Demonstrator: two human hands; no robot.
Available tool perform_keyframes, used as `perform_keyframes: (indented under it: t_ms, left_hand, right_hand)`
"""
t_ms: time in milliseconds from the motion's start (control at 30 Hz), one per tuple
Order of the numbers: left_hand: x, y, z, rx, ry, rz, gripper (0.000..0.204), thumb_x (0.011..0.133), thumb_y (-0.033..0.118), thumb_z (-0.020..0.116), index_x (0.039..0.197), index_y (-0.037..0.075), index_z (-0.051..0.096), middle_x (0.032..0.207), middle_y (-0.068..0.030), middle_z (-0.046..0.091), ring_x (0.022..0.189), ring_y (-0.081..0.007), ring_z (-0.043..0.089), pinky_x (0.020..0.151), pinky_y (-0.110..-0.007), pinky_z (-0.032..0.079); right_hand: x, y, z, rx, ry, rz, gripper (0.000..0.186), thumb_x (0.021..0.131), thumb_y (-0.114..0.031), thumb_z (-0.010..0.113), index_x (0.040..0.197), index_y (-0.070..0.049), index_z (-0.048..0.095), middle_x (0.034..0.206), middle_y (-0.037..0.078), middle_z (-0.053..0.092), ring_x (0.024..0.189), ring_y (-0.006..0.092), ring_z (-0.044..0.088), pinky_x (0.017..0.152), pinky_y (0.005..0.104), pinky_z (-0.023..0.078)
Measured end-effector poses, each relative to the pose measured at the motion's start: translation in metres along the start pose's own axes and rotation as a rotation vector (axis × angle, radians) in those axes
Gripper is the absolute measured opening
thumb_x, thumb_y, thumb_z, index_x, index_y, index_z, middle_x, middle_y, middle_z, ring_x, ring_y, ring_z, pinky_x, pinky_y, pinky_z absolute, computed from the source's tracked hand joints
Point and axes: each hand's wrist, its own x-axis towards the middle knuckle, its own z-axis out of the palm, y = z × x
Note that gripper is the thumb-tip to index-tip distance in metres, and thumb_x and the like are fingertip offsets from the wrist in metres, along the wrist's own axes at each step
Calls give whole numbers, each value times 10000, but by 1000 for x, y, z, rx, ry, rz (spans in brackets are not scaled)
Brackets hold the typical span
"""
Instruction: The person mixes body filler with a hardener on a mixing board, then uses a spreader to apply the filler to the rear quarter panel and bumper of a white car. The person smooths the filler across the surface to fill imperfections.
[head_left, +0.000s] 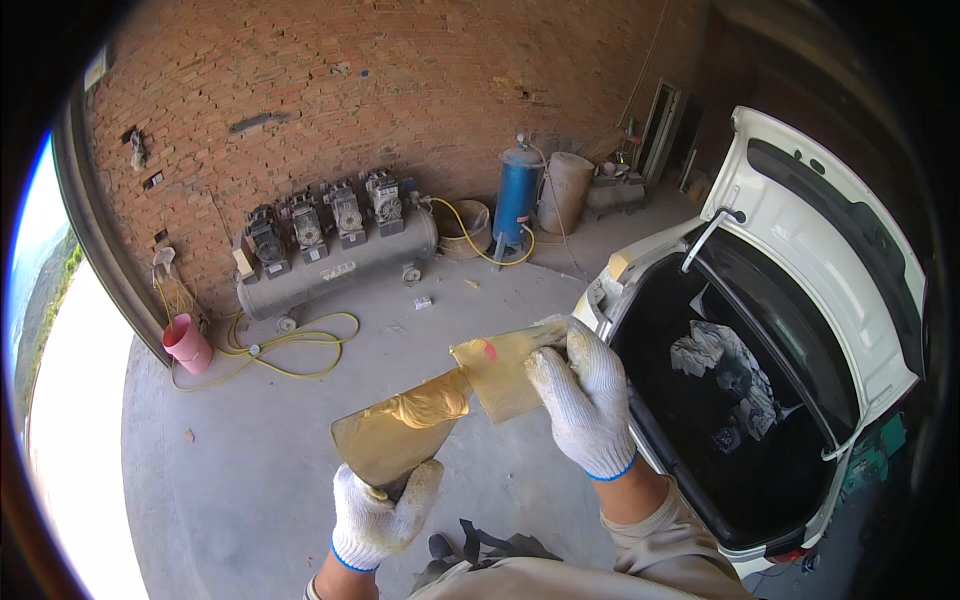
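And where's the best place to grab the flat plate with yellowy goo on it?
Probably the lower edge of the flat plate, coming from below, where the gloved left hand holds it. The plate looks thin enough to pinch, and the yellowish paste sits along its upper right part, where you'd likely get messy.

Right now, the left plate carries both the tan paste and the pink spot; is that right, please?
Not quite: the head view shows the pink spot on the right plate. The left plate does carry the tan paste.
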Motion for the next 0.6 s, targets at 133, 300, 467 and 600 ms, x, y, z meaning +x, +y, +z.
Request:
perform_keyframes:
  t_ms: [133, 300, 467, 600]
  left_hand:
    - [21, -22, -14, 110, -94, -51, 102, 912, 56, 721, 992, -7, 717, 739, -43, 713, 584, -139, 667, 555, -290, 536]
    - [57, -40, -8, 434, -27, 172, 128, 860, 136, 774, 968, 96, 716, 673, -76, 655, 555, -333, 639, 524, -408, 519]
    - [94, -69, -17, 279, -7, -228, 108, 959, 152, 704, 1014, 60, 699, 669, -46, 676, 514, -200, 626, 533, -346, 512]
    - [120, -93, -36, -531, -54, -369, 318, 975, 249, 689, 1004, -66, 665, 622, -123, 665, 478, -219, 630, 470, -339, 510]
  right_hand:
    - [18, 17, 24, -30, -12, -49, 172, 985, -30, 573, 1127, 57, 619, 972, 81, 654, 875, 106, 569, 806, 280, 509]
    - [50, 40, 61, 26, 59, -171, 166, 970, -60, 647, 1092, 48, 618, 947, 145, 687, 827, 223, 660, 761, 355, 543]
    - [75, 63, 66, 301, 107, -174, 251, 1042, -94, 580, 1237, 64, 591, 1190, 156, 653, 1038, 196, 639, 948, 345, 534]
    - [117, 95, 66, 714, 180, -85, 405, 1061, -140, 600, 1413, 49, 534, 1355, 198, 636, 1234, 315, 647, 1095, 482, 530]
